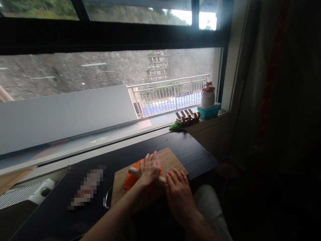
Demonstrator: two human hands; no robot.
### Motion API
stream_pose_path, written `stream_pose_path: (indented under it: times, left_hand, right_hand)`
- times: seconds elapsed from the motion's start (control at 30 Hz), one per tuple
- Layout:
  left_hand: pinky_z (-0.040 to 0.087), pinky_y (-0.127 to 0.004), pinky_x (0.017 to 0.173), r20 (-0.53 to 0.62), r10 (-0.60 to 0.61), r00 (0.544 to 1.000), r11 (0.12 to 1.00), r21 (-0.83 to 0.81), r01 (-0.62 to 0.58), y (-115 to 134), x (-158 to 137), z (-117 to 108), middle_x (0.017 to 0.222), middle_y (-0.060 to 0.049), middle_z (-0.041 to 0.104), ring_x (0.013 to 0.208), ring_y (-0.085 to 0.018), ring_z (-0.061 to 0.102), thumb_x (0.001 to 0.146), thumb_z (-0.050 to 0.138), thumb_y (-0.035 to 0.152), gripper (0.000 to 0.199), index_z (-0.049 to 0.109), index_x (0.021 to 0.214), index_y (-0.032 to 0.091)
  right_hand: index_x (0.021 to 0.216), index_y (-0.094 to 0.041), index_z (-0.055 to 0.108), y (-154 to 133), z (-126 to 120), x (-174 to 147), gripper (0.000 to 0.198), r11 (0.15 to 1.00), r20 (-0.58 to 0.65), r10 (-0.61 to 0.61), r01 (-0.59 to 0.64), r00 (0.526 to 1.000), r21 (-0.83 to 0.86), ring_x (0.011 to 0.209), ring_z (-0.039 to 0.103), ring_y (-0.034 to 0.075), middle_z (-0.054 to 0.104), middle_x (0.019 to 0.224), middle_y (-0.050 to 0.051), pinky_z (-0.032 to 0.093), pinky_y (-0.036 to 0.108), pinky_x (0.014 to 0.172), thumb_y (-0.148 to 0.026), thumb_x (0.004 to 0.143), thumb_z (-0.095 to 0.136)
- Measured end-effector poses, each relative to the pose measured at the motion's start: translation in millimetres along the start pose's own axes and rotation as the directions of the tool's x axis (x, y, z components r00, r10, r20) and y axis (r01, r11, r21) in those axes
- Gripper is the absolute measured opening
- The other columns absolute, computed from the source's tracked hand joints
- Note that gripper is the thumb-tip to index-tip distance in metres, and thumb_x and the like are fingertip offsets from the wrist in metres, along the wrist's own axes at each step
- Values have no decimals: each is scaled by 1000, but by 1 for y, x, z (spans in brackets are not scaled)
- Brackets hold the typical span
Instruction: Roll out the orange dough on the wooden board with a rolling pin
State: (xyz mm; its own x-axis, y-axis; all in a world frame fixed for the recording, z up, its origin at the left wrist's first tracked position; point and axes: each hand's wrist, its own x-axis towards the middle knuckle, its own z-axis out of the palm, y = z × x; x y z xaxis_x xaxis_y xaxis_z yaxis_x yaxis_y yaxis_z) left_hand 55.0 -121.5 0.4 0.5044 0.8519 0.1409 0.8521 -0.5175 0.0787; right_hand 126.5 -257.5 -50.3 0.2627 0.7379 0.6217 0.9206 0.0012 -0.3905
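On a wooden board [167,157] lies a flattened orange sheet [129,180] of something like dough or clay, with a ragged edge. A pale wooden rolling pin [134,171] crosses over it at a slant. My left hand [150,167] bears down on the pin above the orange sheet, its palm on the wood and its fingers reaching over. Around the pin's right end is my right hand [178,189], near the board's right edge, fingers bent over the wood. Both hands cover parts of the pin, and my left hand and forearm hide some of the sheet.
The board rests on a dark table [198,154] by a window. A metal handle [108,197] shows at its left side, near a blurred-out item [86,189]. On the sill are a green object [175,126], a brown rack [188,116] and a teal box [209,112] bearing a jar [208,97].
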Motion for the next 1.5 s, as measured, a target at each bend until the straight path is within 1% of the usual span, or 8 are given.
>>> stream_pose_path:
  times: [0.17, 0.27, 0.53, 0.7, 0.87, 1.07, 1.3, 1.5]
  left_hand:
    - [17, -52, 112, -20, 109, 994, 991, 85, -107, -23, -38, 1, 147, -12, 38, 138, -30, 26, 90, 31, 26, 52, 38, 141, 16]
    - [16, -52, 112, -42, 118, 992, 991, 74, -114, -23, -41, 1, 145, -11, 42, 137, -30, 28, 90, 32, 29, 51, 40, 140, 19]
    - [20, -51, 111, -36, -65, 997, 995, -80, 62, 13, 22, 2, 142, -10, 47, 136, -26, 30, 94, 23, 43, 53, 38, 139, 18]
    - [23, -53, 109, -41, -30, 999, 990, -137, 24, 28, 65, 13, 143, -14, 44, 135, -29, 32, 94, 20, 46, 60, 34, 141, 12]
    - [15, -55, 111, -57, 70, 996, 993, -96, -75, 37, 77, 18, 143, -13, 44, 138, -30, 25, 94, 24, 44, 57, 34, 141, 14]
    - [20, -55, 110, 21, 19, 1000, 999, -44, -18, 25, 54, 10, 145, -12, 42, 137, -29, 27, 95, 22, 39, 55, 31, 143, 14]
    - [22, -54, 109, 89, 22, 996, 997, 69, -29, -6, -6, -10, 147, -10, 39, 138, -29, 28, 95, 25, 39, 50, 40, 140, 22]
    - [21, -46, 112, 24, 6, 1000, 998, 64, -8, -22, -37, -10, 142, -10, 46, 136, -28, 31, 93, 29, 39, 51, 43, 139, 20]
  right_hand:
    - [116, -19, 60, -10, -4, -12, 30, 997, -42, -63, 65, 997, 45, 124, 46, 18, 64, 120, 4, 23, 37, 110, -19, 92, 41]
    - [115, -19, 60, -9, -4, -12, 29, 998, -43, -55, 57, 998, 40, 123, 47, 19, 64, 118, 3, 23, 37, 110, -19, 91, 43]
    - [105, -21, 63, 20, -7, 20, 29, 998, 23, 67, -67, 997, -10, 124, 45, 22, 65, 115, 4, 24, 42, 107, -23, 95, 36]
    - [104, -22, 64, 32, -2, 26, 32, 994, 15, 100, -99, 995, -46, 124, 45, 22, 65, 117, 3, 25, 43, 106, -23, 96, 32]
    - [107, -21, 63, 34, 2, 22, 33, 993, -10, 87, -87, 996, -76, 125, 45, 22, 64, 118, 5, 25, 43, 106, -25, 96, 33]
    - [112, -22, 61, 22, -2, 11, 29, 997, -8, 37, -38, 999, -62, 125, 44, 21, 65, 117, 5, 22, 44, 108, -25, 95, 37]
    - [119, -21, 55, 0, -6, -7, 32, 997, -11, -74, 74, 997, -30, 125, 45, 21, 63, 120, 3, 18, 43, 108, -17, 91, 40]
    - [117, -22, 55, -7, -11, -16, 31, 990, -9, -138, 138, 990, -6, 122, 48, 20, 66, 113, 0, 22, 40, 106, -17, 88, 46]
